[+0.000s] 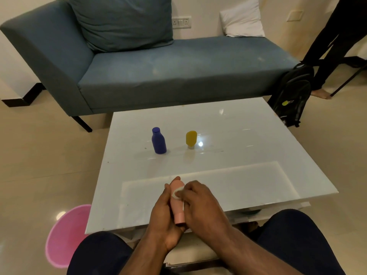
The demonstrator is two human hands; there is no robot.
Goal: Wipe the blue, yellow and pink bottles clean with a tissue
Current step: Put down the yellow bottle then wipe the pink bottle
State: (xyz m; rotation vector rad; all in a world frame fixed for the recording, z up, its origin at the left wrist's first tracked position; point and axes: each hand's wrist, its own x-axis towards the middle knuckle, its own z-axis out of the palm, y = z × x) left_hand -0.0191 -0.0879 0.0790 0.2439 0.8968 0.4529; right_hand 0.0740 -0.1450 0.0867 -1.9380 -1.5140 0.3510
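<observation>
The left hand point(161, 213) grips the pink bottle point(177, 203) above the near desk point(238, 135) edge; the right hand point(195, 203) pinches a tissue point(177, 193) against it. The bottle appears light, smooth, possibly slippery: hold mid-body, firmly

White glossy table point(228, 175) with two bottles standing on it.
The blue bottle point(158, 141) stands upright left of the yellow bottle point(191, 138), which rests cap down; they stand near each other, apart, around the table's middle.
</observation>
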